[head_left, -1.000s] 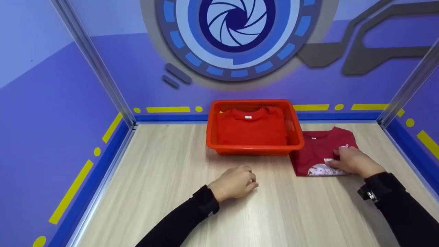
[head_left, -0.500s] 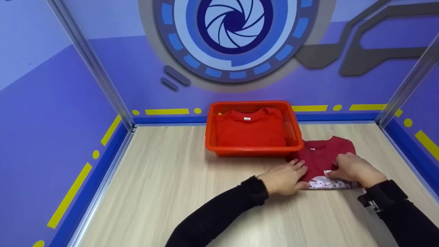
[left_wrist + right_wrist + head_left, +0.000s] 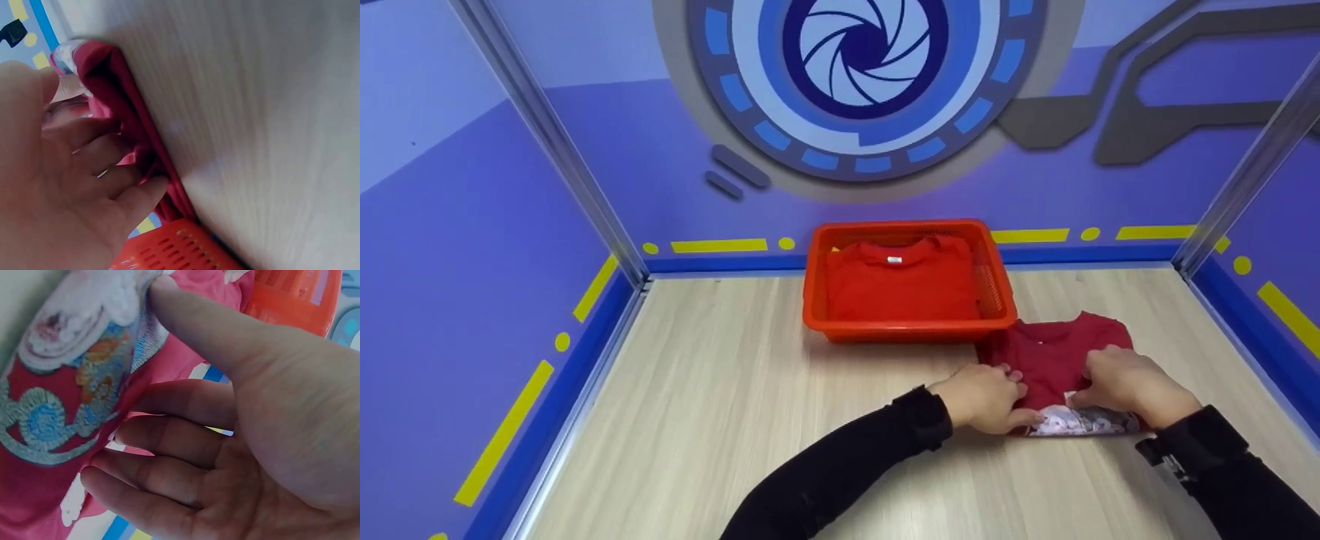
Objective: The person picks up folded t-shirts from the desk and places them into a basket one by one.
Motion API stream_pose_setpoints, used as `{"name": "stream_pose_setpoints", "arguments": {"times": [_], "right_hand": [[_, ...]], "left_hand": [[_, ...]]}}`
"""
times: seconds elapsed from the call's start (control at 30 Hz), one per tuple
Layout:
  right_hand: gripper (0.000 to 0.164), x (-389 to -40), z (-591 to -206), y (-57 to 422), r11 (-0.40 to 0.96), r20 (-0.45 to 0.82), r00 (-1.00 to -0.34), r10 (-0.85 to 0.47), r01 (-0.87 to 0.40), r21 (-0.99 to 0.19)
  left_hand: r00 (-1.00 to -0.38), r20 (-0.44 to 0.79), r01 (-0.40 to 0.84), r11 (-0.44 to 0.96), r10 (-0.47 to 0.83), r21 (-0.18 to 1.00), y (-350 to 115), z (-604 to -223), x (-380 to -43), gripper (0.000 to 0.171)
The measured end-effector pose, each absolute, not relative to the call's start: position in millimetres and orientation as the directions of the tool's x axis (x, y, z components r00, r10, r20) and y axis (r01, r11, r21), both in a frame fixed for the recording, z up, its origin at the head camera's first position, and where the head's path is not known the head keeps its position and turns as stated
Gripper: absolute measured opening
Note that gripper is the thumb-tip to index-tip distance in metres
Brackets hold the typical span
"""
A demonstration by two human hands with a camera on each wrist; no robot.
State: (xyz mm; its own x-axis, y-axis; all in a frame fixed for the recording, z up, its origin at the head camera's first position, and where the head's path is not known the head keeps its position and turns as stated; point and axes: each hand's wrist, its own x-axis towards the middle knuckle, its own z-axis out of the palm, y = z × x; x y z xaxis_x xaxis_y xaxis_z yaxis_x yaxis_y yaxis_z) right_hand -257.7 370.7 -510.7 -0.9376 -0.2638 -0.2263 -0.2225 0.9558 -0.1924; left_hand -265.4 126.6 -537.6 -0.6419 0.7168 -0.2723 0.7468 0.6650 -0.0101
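Note:
A folded dark red T-shirt (image 3: 1050, 360) with a pale printed patch along its near edge lies on the table at the right. My left hand (image 3: 982, 397) grips its left side, fingers bent over the edge and the thumb near the print. In the left wrist view the bent fingers (image 3: 107, 152) lie against the folded layers. My right hand (image 3: 1136, 386) pinches the shirt's right part beside the print. Seen from the right wrist, the thumb (image 3: 191, 320) presses on a raised fold of printed cloth, and the fingertips touch the red cloth.
An orange-red plastic basket (image 3: 911, 330) stands against the back wall, just behind and left of the T-shirt. Inside lies a folded bright red T-shirt (image 3: 900, 289) with a white neck label. Blue and purple panels (image 3: 607, 165) enclose the table (image 3: 720, 390) at the back and sides.
My left hand has moved right from the bare table onto the T-shirt's left side, and its fingers have bent. The T-shirt has slid nearer to me, with my right hand on it throughout.

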Motion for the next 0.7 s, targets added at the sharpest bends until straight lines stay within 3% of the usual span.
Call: {"name": "stream_pose_setpoints", "arguments": {"times": [0.33, 0.7], "right_hand": [[0.045, -239.0, -512.7, 348.0, 0.946, -0.205, -0.929, -0.308, -0.277, -0.167], [0.044, -235.2, -514.8, 296.4, 0.937, -0.205, -0.914, -0.35, -0.345, -0.064]], "left_hand": [[-0.558, -0.247, 0.823, 0.565, 0.792, -0.049, 84.8, -530.4, -239.4, 0.067], [-0.583, -0.13, 0.807, 0.591, 0.802, 0.026, 27.9, -537.2, -231.3, 0.049]]}}
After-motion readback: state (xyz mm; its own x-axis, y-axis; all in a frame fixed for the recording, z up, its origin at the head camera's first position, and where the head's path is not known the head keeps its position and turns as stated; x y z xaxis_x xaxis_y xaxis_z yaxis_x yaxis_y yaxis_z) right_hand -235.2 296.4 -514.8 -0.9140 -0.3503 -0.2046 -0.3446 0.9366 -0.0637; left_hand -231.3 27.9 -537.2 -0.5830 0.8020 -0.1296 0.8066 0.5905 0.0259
